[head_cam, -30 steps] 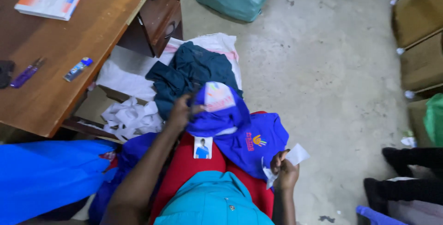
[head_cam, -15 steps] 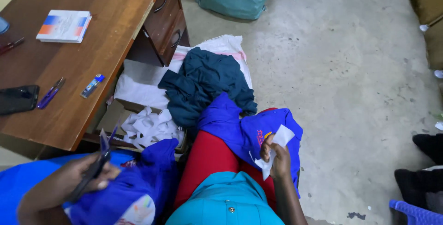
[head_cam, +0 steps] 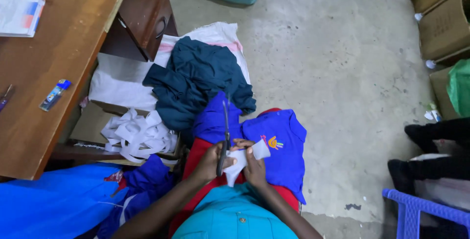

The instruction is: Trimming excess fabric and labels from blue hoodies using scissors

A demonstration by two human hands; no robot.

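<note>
Scissors (head_cam: 224, 136) with dark handles and long thin blades now sit in the left hand (head_cam: 210, 162) at lower centre of the frame, fingers closed through the handles and blades pointing up; half a second ago that hand was down at the lower left with the tool, away from the lap. It has come in beside the right hand (head_cam: 254, 168), which pinches a small white paper piece (head_cam: 243, 159), so both hands now meet over the royal-blue shirt with an orange hand print (head_cam: 279, 146) draped on the lap. At centre left, a shallow cardboard box (head_cam: 85, 131) holds a tangle of white paper strips (head_cam: 137, 133). At top left, a brown wooden desk's drawers (head_cam: 147, 18) stand slightly open, contents hidden.
</note>
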